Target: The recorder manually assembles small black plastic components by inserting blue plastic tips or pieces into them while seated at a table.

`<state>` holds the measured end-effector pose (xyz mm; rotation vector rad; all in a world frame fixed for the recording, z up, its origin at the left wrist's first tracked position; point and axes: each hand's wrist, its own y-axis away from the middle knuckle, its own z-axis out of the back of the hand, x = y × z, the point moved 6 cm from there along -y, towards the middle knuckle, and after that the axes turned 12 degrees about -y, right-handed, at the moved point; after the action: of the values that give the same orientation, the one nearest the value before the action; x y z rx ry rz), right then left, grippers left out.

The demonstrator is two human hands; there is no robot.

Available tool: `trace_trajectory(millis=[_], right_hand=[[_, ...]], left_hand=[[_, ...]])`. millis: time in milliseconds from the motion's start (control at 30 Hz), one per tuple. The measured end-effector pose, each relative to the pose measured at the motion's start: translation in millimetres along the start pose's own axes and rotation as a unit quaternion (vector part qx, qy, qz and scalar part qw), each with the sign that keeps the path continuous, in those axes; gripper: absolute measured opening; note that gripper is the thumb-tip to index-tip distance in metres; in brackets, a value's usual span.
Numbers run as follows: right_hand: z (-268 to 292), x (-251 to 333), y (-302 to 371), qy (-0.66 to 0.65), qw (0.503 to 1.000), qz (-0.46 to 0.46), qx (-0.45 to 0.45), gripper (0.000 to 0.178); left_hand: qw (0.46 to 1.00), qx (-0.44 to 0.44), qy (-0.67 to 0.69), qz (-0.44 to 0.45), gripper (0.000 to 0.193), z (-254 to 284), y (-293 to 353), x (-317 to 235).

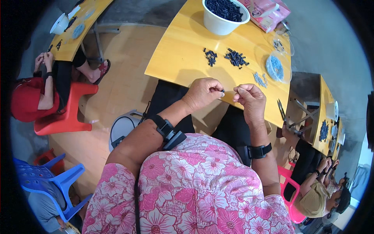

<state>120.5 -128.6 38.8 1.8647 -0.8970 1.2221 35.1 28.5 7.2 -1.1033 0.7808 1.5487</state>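
Both of my hands meet over the near edge of the yellow table [175, 50]. My left hand [204, 93] pinches a small black piece [222, 91] between thumb and fingertips. Close by on its right, my right hand [251, 99] is closed in a pinch; what it holds, if anything, is too small to make out. Beyond my hands lie a smaller pile of short black pieces [210, 57] and a larger pile of them [236, 58]. Small light-blue pieces [260, 79] are scattered to the right, beside a clear round dish [286, 74] holding more blue pieces [275, 67].
A white tub [218, 28] full of black pieces stands at the back, with a pink bag [269, 15] beside it. A dark slim tool [281, 111] lies at the table's right edge. People work at other tables left and right; a blue chair [50, 181] stands lower left.
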Motion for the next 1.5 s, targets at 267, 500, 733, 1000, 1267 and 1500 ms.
trace_trajectory(millis=[267, 500, 733, 1000, 1267, 1500], right_hand=[[21, -21, 48, -0.067, 0.997, -0.037, 0.009, 0.019], [11, -9, 72, -0.095, 0.994, -0.033, 0.034, 0.021], [4, -4, 81, -0.119, 0.990, -0.009, 0.081, 0.017], [5, -4, 81, -0.094, 0.992, -0.012, 0.077, 0.015], [-8, 11, 86, 0.020, 0.993, 0.042, 0.110, 0.013], [-8, 7, 85, 0.066, 0.989, 0.054, 0.119, 0.015]], left_hand=[[0.999, 0.041, 0.004, 0.007, 0.009, -6, 46, -21], [0.998, 0.056, 0.032, -0.008, 0.009, -8, 68, -50], [0.996, 0.058, 0.065, -0.015, 0.009, -10, 74, -59], [0.997, 0.046, 0.052, -0.025, 0.009, -10, 76, -63], [0.998, 0.040, 0.034, -0.027, 0.010, -11, 74, -60], [0.999, 0.041, 0.011, -0.025, 0.011, -10, 74, -61]])
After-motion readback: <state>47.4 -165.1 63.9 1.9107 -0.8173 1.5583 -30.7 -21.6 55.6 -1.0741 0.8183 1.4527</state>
